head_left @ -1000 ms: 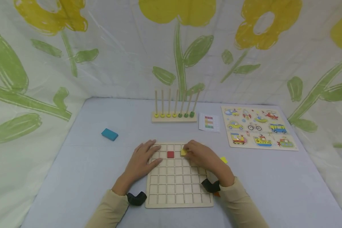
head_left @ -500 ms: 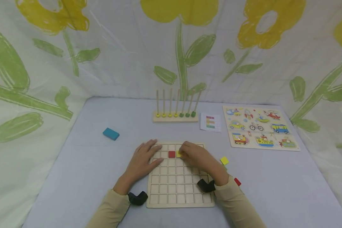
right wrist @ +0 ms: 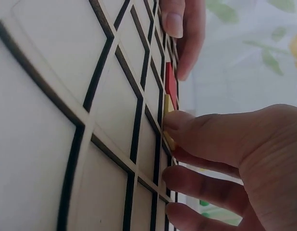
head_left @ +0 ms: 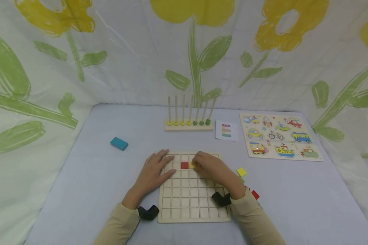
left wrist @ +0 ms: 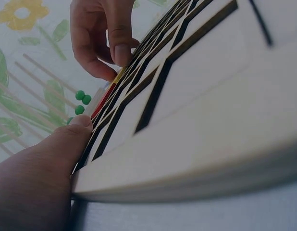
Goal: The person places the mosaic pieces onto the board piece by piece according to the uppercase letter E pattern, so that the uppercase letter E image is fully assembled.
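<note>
A wooden grid board (head_left: 194, 219) lies on the table, with a red square tile (head_left: 184, 165) set in one cell of its second row. Right beside it, in the neighbouring cell to the right, is a yellow square tile (head_left: 191, 165), partly covered by my right hand (head_left: 211, 170). That hand pinches the yellow tile; in the right wrist view its thumb (right wrist: 179, 121) lies over the tile's face. My left hand (head_left: 154, 172) rests spread on the board's left edge, thumb and fingers fairly straight, holding nothing.
Loose yellow (head_left: 241, 172), green and red (head_left: 255, 194) tiles lie right of the board, partly behind the right arm. Farther back stand a peg rack (head_left: 188, 126), a pattern card (head_left: 226, 131) and a picture puzzle (head_left: 282, 136). A blue block (head_left: 119, 143) lies at left.
My right hand has shifted the yellow tile left and into the cell beside the red tile, then stayed there. The left hand has kept its place on the board.
</note>
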`<state>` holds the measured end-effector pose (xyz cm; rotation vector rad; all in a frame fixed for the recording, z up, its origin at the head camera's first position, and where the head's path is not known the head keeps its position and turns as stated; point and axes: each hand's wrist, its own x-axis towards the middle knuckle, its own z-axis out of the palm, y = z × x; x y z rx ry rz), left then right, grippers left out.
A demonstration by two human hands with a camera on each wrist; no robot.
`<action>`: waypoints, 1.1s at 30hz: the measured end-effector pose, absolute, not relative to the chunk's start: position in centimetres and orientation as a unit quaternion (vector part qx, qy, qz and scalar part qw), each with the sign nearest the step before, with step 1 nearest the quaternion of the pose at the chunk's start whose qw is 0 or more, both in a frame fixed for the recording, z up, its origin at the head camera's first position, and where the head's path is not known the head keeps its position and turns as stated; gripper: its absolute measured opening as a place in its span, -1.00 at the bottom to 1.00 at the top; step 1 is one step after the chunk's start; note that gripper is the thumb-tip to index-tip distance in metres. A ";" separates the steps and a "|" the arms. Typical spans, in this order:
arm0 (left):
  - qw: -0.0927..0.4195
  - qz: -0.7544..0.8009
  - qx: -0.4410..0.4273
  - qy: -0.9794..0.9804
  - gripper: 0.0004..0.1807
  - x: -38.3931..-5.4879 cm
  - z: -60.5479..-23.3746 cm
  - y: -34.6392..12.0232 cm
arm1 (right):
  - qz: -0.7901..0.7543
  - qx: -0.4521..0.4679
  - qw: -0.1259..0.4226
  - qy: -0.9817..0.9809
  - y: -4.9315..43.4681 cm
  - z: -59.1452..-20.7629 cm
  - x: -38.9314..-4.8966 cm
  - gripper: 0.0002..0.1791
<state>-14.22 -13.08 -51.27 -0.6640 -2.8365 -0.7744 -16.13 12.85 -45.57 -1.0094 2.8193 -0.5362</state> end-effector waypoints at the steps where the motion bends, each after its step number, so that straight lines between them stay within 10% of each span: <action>1: 0.064 -0.256 -0.220 -0.939 -0.41 -14.2 -51.3 -13.1 | -0.176 -0.333 0.049 0.925 12.8 -45.5 -16.1 -0.87; 11: 0.058 -0.257 -0.217 -0.940 -0.41 -14.2 -51.3 -13.1 | -0.160 -0.319 0.024 0.934 16.1 -44.5 -16.0 -0.77; 33: 0.063 -0.257 -0.222 -0.938 -0.41 -14.2 -51.1 -13.0 | -0.176 -0.156 0.151 0.960 26.2 -44.3 -14.0 -0.72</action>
